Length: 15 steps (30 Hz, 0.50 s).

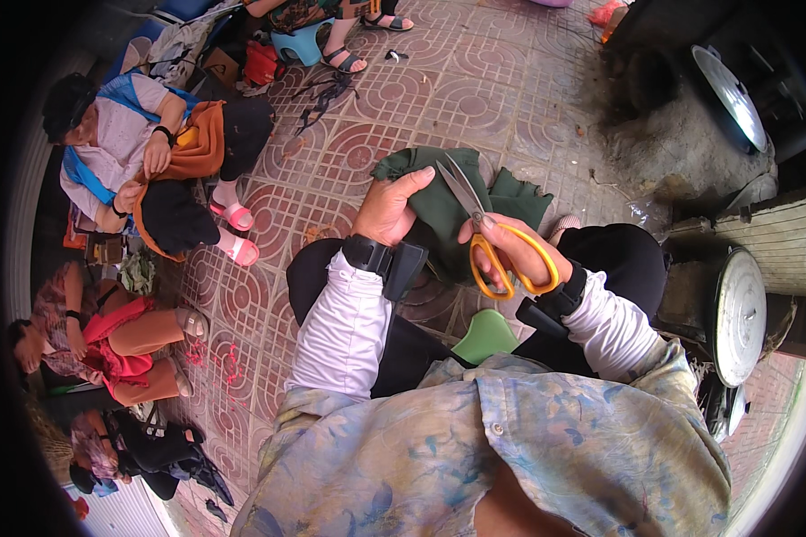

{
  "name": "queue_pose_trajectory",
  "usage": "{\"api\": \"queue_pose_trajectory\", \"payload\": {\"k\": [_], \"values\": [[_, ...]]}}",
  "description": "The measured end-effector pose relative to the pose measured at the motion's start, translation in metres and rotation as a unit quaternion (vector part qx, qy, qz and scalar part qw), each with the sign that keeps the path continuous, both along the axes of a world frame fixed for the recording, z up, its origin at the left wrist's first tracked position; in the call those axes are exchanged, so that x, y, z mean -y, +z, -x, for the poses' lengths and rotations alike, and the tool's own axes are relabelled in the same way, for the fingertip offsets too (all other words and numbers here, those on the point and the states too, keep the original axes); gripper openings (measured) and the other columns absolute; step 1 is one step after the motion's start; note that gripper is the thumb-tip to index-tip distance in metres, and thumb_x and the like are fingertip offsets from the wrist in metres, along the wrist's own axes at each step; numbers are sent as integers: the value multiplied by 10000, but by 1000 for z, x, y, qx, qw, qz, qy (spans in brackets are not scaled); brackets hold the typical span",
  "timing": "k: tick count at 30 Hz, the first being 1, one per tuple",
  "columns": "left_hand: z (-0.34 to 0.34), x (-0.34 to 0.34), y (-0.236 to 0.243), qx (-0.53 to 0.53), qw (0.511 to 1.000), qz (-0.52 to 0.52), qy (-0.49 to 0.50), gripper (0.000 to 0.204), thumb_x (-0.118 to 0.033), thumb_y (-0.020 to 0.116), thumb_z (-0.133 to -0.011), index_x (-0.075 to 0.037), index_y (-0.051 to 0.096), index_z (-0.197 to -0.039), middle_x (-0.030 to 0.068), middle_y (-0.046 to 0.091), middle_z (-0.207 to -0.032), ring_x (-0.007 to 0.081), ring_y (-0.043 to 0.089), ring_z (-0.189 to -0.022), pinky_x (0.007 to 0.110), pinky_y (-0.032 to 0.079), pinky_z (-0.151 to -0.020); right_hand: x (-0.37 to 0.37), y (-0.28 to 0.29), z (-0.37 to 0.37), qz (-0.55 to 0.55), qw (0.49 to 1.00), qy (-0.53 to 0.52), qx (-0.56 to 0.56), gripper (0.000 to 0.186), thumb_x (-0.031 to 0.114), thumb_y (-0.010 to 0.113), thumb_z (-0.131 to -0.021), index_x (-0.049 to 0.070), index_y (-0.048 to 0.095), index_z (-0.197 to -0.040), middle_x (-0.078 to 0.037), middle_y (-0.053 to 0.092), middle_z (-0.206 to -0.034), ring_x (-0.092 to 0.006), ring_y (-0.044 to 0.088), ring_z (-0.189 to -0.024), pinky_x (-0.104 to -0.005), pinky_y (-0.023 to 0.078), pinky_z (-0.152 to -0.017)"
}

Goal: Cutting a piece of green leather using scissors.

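Note:
Dark green cloth [441, 215] is bunched in my left hand [387, 210], whose fingers are wrapped round its left side with the thumb stretched out on top. A piece of the same cloth spreads to the right, behind the scissors. My right hand [519, 251] grips a pair of scissors [465, 196] by their yellow handles. The metal blades are spread apart, pointing up and left over the cloth, near my left thumb. Whether any fabric lies between the blades cannot be made out. Both hands are above my lap, and the cloth hides part of my left fingers.
Below my hands, between my thighs, is a green plastic seat [486, 336]. At right stand a lidded metal pot [741, 313] and a clay stove [681, 148] with another lid [730, 98]. Several people sit along the left, one with brown cloth [201, 148]. Black scraps [322, 98] lie on the patterned tiles.

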<state>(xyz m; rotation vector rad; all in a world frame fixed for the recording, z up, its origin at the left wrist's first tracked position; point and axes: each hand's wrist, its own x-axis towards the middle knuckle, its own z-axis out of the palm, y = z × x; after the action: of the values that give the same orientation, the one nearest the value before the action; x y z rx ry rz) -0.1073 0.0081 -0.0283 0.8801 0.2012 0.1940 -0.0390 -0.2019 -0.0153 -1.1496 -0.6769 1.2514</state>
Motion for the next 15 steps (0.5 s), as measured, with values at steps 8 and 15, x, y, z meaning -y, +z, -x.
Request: {"api": "queue_pose_trajectory", "payload": {"k": [8, 15], "values": [[-3, 2, -4, 6, 1000, 25, -17, 206, -30, 611, -846, -18, 619, -1051, 63, 654, -1007, 171, 628, -909, 329, 502, -837, -4, -6, 2, -32, 999, -31, 13, 448, 428, 334, -984, 17, 501, -1043, -7, 479, -649, -77, 460, -491, -200, 389, -484], [-4, 2, -5, -5, 999, 39, -11, 196, -37, 615, -849, -23, 625, -1044, 61, 655, -1009, 172, 627, -920, 330, 502, -838, -10, -15, 5, -57, 990, -60, 115, 388, 368, 342, -988, 17, 505, -1020, -8, 478, -646, -67, 442, -492, -198, 372, -494]]}}
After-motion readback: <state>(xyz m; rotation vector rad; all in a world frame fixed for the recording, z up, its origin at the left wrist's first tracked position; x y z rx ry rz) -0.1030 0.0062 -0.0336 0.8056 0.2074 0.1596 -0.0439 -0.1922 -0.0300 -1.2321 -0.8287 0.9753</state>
